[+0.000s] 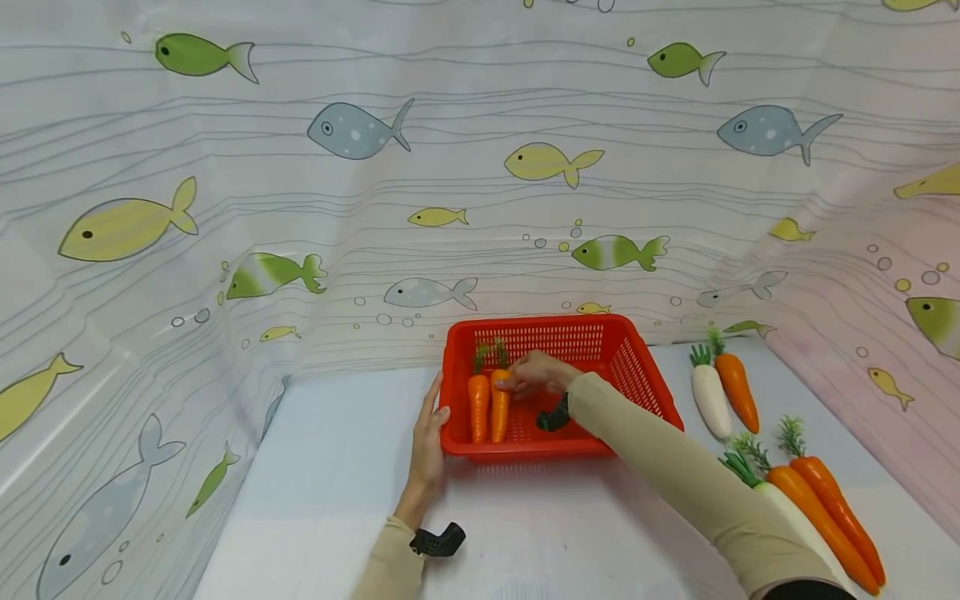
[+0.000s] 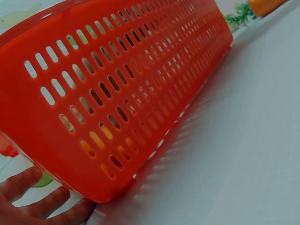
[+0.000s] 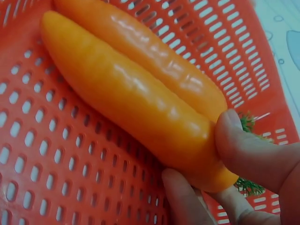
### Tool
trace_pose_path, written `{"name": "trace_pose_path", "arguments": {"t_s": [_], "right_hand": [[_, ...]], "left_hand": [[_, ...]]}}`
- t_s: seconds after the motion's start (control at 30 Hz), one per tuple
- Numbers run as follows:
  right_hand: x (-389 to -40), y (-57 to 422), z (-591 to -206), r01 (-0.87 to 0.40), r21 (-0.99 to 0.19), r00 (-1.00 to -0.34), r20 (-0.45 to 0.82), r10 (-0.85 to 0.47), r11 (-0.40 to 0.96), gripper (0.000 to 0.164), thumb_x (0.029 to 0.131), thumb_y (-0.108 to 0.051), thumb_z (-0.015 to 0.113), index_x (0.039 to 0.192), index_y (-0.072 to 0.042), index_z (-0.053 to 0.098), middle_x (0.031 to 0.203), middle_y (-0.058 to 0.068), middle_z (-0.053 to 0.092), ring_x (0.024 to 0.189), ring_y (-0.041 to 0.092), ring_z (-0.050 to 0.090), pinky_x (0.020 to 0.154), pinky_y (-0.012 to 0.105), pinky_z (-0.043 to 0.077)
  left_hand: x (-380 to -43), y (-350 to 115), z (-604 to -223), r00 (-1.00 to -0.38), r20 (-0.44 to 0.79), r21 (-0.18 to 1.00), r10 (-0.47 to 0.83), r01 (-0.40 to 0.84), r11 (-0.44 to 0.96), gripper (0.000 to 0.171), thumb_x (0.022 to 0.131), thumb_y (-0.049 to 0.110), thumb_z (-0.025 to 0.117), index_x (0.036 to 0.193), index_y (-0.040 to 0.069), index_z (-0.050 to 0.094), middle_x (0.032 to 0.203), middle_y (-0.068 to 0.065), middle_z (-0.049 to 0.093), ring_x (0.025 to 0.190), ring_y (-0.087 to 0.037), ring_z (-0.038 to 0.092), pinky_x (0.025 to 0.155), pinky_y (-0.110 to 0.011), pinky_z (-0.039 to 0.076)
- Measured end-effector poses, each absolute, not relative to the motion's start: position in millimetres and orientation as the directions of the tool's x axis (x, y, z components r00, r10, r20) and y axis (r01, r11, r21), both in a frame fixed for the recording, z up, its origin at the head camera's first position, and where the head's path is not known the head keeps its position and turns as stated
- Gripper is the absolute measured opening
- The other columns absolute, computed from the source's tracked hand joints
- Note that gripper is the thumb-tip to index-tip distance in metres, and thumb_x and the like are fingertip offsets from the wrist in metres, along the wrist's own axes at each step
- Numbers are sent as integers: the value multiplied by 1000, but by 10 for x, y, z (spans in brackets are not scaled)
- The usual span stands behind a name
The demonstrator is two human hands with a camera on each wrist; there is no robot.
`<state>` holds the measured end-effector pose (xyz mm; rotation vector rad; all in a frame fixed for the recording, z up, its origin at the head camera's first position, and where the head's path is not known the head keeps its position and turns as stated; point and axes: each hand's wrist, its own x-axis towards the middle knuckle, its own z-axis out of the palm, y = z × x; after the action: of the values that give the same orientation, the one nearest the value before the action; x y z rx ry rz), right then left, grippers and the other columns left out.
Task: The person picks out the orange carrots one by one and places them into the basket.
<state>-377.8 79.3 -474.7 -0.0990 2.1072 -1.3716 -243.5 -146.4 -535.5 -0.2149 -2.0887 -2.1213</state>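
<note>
A red perforated basket (image 1: 517, 452) stands on the white table, with two orange carrots lying side by side along its left inner wall. My right hand (image 1: 536, 372) pinches the right-hand carrot (image 1: 499, 408) near its leafy top, thumb on one side and fingers on the other, as the right wrist view shows. The other carrot (image 1: 478, 408) lies just left of it, close alongside. Outside the basket, my left hand (image 1: 427, 442) rests against its left side with fingers fairly straight; the left wrist view shows those fingertips (image 2: 58, 194) at the basket's lower edge.
On the table to the right lie a white radish (image 1: 710, 400) and a carrot (image 1: 737, 392). Nearer, two carrots (image 1: 828, 521) lie beside another white radish (image 1: 798, 521), partly behind my right sleeve. A fish-patterned curtain (image 1: 480, 242) hangs behind and beside the table.
</note>
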Motion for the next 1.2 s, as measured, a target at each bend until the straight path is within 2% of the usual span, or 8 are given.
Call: {"name": "trace_pose_path", "arguments": {"t_s": [0.17,0.37,0.6,0.73,0.87,0.97,1.1,1.2], "right_hand": [[-3801,818,-4730,211,-840,-816,-433,-383,499,62,94,-29,83,139,8,62,127,18,74,109,28,77,100,42,62],[-3806,835,-4717,200,-832,-819,-431,-378,517,54,92,-31,85,128,5,68,116,15,75,100,25,75,85,39,66],[-3791,853,-4716,198,-828,-811,-439,-387,525,61,92,-33,85,134,5,64,118,14,74,100,25,74,80,38,67],[-3778,862,-4734,185,-825,-806,-439,-398,535,50,91,-36,86,120,1,68,108,10,74,96,24,72,80,38,67],[-3763,866,-4747,161,-811,-809,-435,-395,563,44,89,-40,87,107,-4,69,99,7,71,91,23,71,79,37,67],[-3763,868,-4759,141,-801,-815,-428,-391,582,43,88,-41,88,105,-5,71,99,7,72,90,23,70,79,38,67],[-3770,860,-4768,113,-783,-816,-424,-393,611,45,87,-42,88,107,-4,72,99,7,72,90,23,69,81,38,66],[-3772,851,-4766,86,-762,-813,-426,-397,641,45,88,-43,88,107,-5,74,100,6,73,91,23,69,83,39,66]], "left_hand": [[-2453,-1455,-5328,-976,219,976,-1,219,-15,59,112,20,32,169,33,27,176,5,23,162,-28,27,128,-60,30],[-2456,-1440,-5309,-975,221,975,2,221,-19,59,111,21,33,169,35,27,176,6,23,162,-28,27,128,-60,30],[-2437,-1443,-5308,-975,220,975,-2,220,-21,59,111,21,34,169,34,27,176,5,24,162,-29,26,127,-60,30],[-2428,-1451,-5307,-979,206,978,-5,206,-12,59,111,20,33,169,34,27,177,4,23,162,-29,26,127,-60,30],[-2413,-1455,-5286,-984,178,984,-14,178,12,60,112,21,32,169,38,24,176,2,24,159,-33,34,125,-60,34],[-2409,-1461,-5270,-984,179,984,0,179,25,60,112,20,31,169,37,23,177,0,23,159,-35,33,125,-61,33],[-2408,-1474,-5260,-981,190,981,35,191,26,59,112,17,30,169,33,25,178,1,18,163,-34,22,127,-61,29],[-2403,-1483,-5266,-982,184,983,43,185,18,60,112,17,29,169,34,25,178,2,19,163,-33,23,127,-61,30]]}}
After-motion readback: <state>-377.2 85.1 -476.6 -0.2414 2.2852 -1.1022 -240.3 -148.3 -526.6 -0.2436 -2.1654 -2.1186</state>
